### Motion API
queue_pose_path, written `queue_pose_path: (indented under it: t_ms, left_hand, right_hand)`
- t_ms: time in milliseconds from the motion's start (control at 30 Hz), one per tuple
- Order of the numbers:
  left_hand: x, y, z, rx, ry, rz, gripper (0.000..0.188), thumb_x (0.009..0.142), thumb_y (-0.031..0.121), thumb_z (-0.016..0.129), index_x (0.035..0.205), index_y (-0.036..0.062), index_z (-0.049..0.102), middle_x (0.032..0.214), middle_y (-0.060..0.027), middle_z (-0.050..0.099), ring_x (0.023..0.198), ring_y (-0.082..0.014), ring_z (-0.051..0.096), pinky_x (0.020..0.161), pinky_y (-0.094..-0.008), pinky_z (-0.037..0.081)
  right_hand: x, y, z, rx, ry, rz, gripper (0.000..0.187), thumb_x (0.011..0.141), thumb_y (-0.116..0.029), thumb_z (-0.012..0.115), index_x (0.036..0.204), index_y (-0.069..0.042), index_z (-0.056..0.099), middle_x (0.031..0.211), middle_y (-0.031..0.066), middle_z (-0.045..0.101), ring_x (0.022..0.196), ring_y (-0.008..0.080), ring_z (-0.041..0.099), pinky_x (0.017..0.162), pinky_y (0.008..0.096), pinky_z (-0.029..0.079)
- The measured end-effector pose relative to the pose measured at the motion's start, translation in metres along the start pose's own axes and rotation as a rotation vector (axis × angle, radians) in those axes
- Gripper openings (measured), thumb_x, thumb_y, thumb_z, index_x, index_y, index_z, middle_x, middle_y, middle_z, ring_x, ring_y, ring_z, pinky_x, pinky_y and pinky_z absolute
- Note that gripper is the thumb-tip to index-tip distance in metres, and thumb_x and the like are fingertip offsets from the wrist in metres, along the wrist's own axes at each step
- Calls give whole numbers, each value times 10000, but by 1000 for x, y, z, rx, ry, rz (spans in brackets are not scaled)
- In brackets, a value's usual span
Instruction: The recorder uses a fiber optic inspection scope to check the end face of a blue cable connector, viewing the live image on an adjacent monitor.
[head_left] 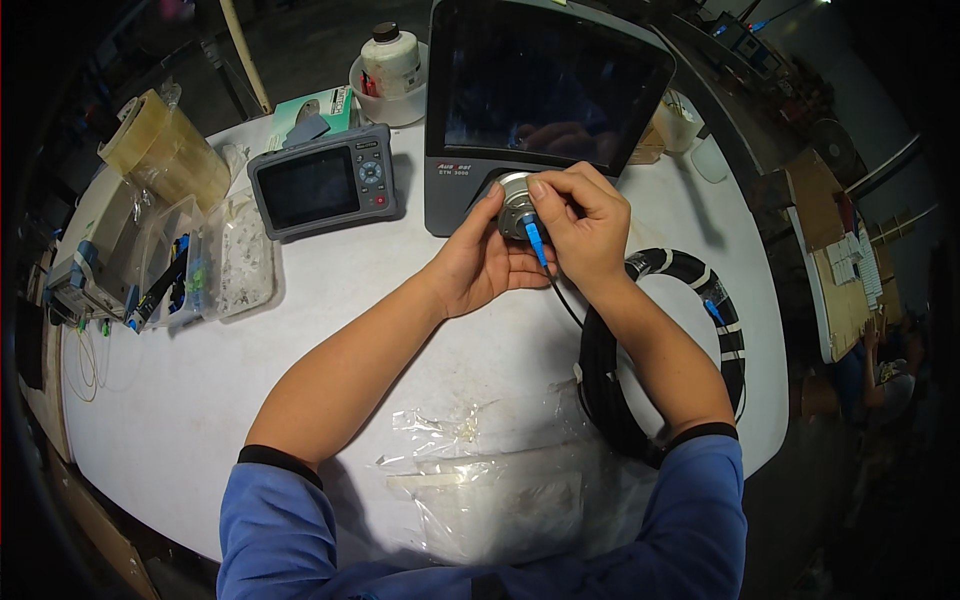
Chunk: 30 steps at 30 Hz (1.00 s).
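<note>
A round silver metal connector holder (516,188) sits at the front of a dark grey screen unit (440,190). My left hand (472,262) cups it from the left, thumb on its side and fingers curled beneath. My right hand (588,225) is closed at its right edge, with thumb and forefinger pinched on the rim. A blue fibre-optic connector (536,242) points up into the lower part of the holder, and its thin black cable runs down toward a coiled black cable (600,390). The coil lies under my right forearm. The connector's tip is hidden in the holder.
A grey handheld tester (320,185) stands at the left of the white table (340,260). Clear plastic boxes (245,260) and a roll of clear tape (165,150) are further left. A white bottle (391,62) stands behind. Plastic bags (500,500) lie in front of me.
</note>
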<state>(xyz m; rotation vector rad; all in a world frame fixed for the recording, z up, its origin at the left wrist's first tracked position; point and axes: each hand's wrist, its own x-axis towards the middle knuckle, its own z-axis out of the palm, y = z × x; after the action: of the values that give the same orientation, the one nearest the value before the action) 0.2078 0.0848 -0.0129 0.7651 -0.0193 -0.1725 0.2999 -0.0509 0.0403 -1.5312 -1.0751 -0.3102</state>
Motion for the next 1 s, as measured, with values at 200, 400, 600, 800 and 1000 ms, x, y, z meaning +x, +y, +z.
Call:
queue_pose_path:
  t_ms: [200, 400, 600, 800, 1000]
  left_hand:
    - [2, 2, 5, -6, 6, -14, 928, 1018, 816, 312, 1363, 0, 587, 1101, -191, 735, 1011, -298, 759, 981, -460, 616]
    - [1, 4, 8, 43, 62, -9, 905, 1010, 814, 359, 1361, 13, 594, 1093, -182, 738, 989, -290, 762, 967, -461, 623]
    - [0, 4, 4, 36, 49, -1, 894, 1007, 810, 389, 1393, 28, 582, 1113, -172, 735, 973, -277, 754, 965, -448, 618]
    - [2, 2, -1, 11, 23, -11, 878, 1012, 805, 383, 1430, 55, 569, 1131, -162, 732, 986, -278, 748, 969, -448, 612]
    - [2, 0, -4, -17, -5, -21, 874, 1016, 797, 388, 1451, 57, 556, 1131, -162, 732, 988, -282, 748, 975, -448, 607]
  right_hand:
    - [1, 1, -2, -21, -11, -26, 106, 963, -89, 746, 997, -5, 801, 802, 27, 646, 646, 84, 546, 555, 253, 415]
    - [0, 3, -1, -32, -7, -51, 107, 970, -82, 724, 984, 3, 787, 809, 34, 646, 646, 87, 550, 555, 259, 422]
    - [0, 2, -1, -47, -13, -52, 101, 969, -81, 721, 969, 5, 773, 817, 36, 649, 652, 85, 559, 557, 257, 426]
    - [0, 0, -1, -62, -12, -53, 105, 972, -89, 722, 964, 4, 771, 814, 34, 645, 655, 85, 563, 561, 255, 430]
    - [0, -1, -1, -77, -16, -58, 107, 973, -95, 726, 957, 2, 767, 812, 33, 642, 660, 88, 568, 563, 254, 430]
